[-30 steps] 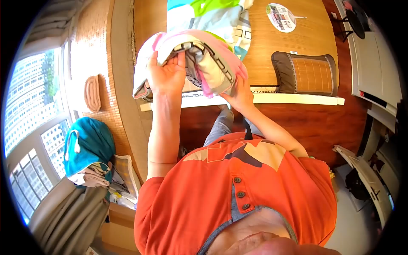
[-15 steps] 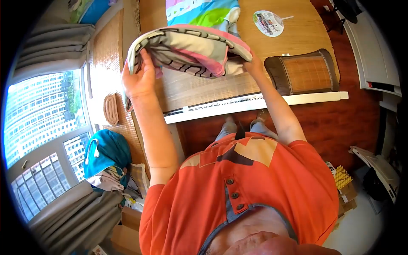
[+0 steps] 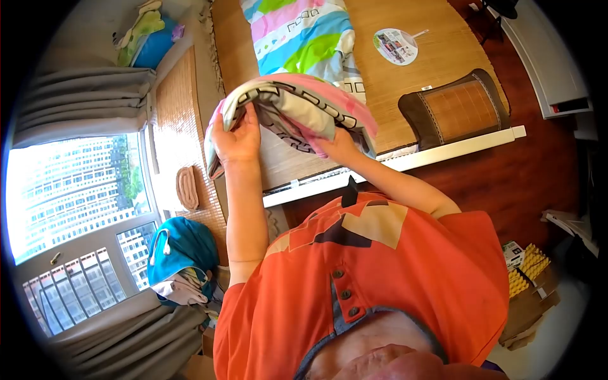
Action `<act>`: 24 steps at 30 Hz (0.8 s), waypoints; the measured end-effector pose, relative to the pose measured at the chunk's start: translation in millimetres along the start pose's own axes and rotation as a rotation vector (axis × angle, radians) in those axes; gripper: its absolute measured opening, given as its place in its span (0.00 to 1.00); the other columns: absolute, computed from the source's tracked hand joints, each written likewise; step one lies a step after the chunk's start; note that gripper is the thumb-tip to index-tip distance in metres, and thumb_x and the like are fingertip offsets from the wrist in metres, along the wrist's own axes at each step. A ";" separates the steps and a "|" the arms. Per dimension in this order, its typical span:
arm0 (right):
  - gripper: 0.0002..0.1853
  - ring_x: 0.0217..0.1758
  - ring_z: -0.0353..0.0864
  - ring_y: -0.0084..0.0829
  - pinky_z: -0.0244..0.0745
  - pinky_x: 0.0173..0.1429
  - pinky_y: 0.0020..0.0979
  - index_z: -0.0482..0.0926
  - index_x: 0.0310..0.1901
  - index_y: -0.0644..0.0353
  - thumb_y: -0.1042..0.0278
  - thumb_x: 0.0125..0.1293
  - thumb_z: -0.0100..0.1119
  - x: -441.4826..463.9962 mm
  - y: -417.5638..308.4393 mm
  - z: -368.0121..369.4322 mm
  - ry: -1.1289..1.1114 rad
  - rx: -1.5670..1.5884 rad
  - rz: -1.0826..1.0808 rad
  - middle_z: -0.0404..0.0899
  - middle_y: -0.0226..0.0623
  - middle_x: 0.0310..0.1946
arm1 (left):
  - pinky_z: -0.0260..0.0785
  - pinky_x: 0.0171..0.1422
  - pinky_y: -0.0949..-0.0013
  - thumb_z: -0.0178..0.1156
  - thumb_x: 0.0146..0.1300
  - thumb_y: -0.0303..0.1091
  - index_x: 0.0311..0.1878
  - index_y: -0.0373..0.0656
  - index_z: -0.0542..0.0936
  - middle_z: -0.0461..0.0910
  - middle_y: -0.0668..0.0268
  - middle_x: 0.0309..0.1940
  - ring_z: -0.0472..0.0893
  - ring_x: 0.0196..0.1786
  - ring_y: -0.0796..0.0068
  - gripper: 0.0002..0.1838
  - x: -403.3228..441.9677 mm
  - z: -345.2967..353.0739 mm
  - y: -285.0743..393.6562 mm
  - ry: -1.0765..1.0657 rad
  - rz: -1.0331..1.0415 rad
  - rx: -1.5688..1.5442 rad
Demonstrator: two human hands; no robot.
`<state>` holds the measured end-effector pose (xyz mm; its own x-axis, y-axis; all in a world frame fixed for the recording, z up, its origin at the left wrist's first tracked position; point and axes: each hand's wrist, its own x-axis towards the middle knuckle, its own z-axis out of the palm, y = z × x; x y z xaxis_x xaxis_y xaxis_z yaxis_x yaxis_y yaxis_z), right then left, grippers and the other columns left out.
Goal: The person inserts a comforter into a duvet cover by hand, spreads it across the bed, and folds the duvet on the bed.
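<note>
A folded quilt (image 3: 288, 92), pink, white and grey with a black block pattern, arches up between my two hands above the near edge of the bed mat. My left hand (image 3: 239, 140) grips its left end, with fingers inside the fold and the outer edge hanging past the wrist. My right hand (image 3: 341, 147) is closed on the inner layer near the right end; its fingertips are partly hidden by the cloth. Behind it lies a striped bed cover (image 3: 304, 38) in pink, blue, white and green.
On the woven bed mat (image 3: 380, 88) lie a round hand fan (image 3: 396, 47) and a brown pillow (image 3: 453, 109). A white bed rail (image 3: 443, 145) runs along the near side. To the left, a rolled tan cloth (image 3: 187, 188) and a teal bag (image 3: 183, 250) sit by the window.
My hands have come closer together and the quilt has moved nearer to me. My right hand has shifted inward from the quilt's right end. The view has tilted, showing more of the striped cover.
</note>
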<state>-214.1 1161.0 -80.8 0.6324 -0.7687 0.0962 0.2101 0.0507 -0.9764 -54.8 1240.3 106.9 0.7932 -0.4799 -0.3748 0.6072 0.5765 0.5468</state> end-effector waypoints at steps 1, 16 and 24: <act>0.22 0.37 0.79 0.38 0.70 0.49 0.35 0.75 0.44 0.64 0.60 0.49 0.62 3.2 9.8 1.1 0.009 0.141 0.235 0.78 0.41 0.27 | 0.70 0.55 0.54 0.44 0.65 0.36 0.48 0.36 0.73 0.74 0.55 0.48 0.73 0.51 0.56 0.16 -4.0 2.7 0.7 0.020 -0.043 -0.016; 0.11 0.31 0.78 0.40 0.71 0.36 0.32 0.76 0.37 0.61 0.76 0.49 0.51 -102.3 104.4 -123.3 0.219 -0.303 0.360 0.77 0.46 0.26 | 0.65 0.50 0.64 0.52 0.58 0.25 0.43 0.36 0.75 0.75 0.60 0.39 0.74 0.41 0.63 0.10 -106.4 -115.2 -20.9 0.046 0.082 0.542; 0.19 0.39 0.80 0.28 0.71 0.46 0.26 0.79 0.44 0.58 0.74 0.45 0.63 -126.7 103.4 -121.5 0.030 -1.163 0.050 0.81 0.38 0.35 | 0.66 0.52 0.63 0.52 0.60 0.31 0.42 0.37 0.74 0.77 0.61 0.37 0.75 0.44 0.65 0.10 -120.9 -140.1 -40.0 -0.198 0.553 1.224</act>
<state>-363.0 1186.1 -217.4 0.5995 -0.7979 0.0628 -0.6352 -0.5220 -0.5693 -168.5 1367.9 25.4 0.8349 -0.5249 0.1654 -0.2982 -0.1788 0.9376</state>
